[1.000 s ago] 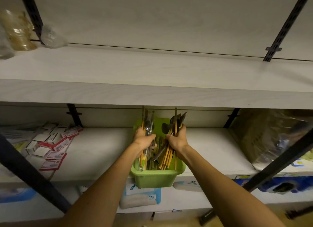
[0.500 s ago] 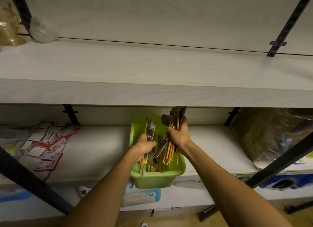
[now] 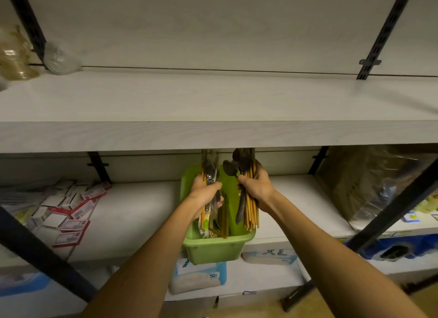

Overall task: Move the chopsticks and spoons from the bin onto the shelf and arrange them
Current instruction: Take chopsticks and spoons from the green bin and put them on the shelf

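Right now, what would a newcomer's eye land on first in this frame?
The bright green bin at the lower shelf's front edge, centre frame. Above it, the left hand and right hand each grip an upright bundle of chopsticks and spoons. The wide upper shelf lies mostly bare.

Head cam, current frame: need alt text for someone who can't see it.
Two bare hands lift bundles of utensils from a green bin on a white shelf: the left hand grips chopsticks and wrapped cutlery, the right hand grips yellow chopsticks and dark spoons. A bare upper shelf spans the frame above.
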A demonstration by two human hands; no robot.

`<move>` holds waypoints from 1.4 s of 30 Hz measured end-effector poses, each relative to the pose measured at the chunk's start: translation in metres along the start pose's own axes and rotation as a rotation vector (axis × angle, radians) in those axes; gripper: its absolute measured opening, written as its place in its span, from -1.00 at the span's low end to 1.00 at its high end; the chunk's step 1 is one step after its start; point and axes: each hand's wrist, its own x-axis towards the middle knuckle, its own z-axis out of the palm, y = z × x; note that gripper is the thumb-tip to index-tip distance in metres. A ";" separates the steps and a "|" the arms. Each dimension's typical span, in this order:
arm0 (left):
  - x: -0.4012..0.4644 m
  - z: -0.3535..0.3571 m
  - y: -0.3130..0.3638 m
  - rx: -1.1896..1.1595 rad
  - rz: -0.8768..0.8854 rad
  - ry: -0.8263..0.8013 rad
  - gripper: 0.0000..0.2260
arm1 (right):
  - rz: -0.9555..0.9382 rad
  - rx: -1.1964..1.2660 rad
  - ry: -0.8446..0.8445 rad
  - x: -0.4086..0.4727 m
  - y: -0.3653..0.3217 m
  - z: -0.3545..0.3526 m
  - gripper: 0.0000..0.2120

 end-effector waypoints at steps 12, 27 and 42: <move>-0.059 0.082 -0.004 0.103 0.086 -0.200 -0.78 | 0.057 0.132 0.145 -0.085 0.010 -0.080 -0.61; -0.149 0.296 -0.058 0.289 0.200 -0.487 -0.61 | 0.110 0.165 0.427 -0.221 0.048 -0.291 -0.61; -0.227 0.547 0.022 0.211 0.495 -0.650 -0.61 | -0.058 0.134 0.600 -0.282 -0.042 -0.548 -0.72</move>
